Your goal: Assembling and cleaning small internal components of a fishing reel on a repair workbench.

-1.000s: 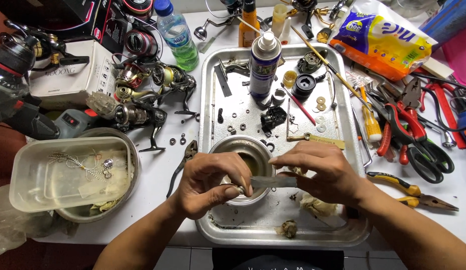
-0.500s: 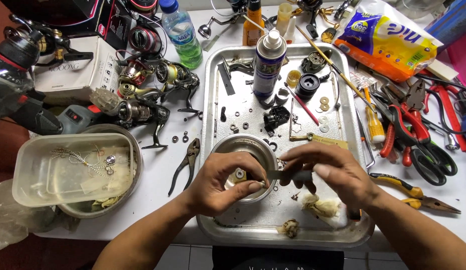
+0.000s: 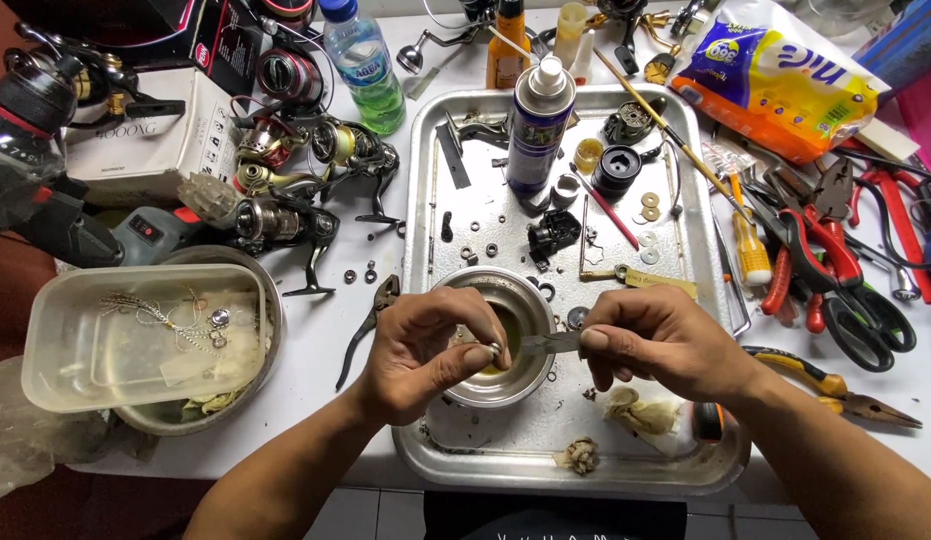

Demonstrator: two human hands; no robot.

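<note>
From the head view, my left hand (image 3: 425,350) pinches a small metal ring part (image 3: 494,350) between thumb and forefinger, right above the steel bowl (image 3: 490,385) that sits in the metal tray (image 3: 425,180) on the white tabletop (image 3: 315,350). My right hand (image 3: 660,340) grips tweezers (image 3: 545,342), their tips touching the ring part. Both sets of fingers are clenched on what they hold. A spray can (image 3: 538,125) stands upright farther back in the tray; pliers (image 3: 370,325) lie just left of it.

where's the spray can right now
In the head view the spray can stands upright at the top of the metal tray, left of centre, beside the orange bottle.
</note>
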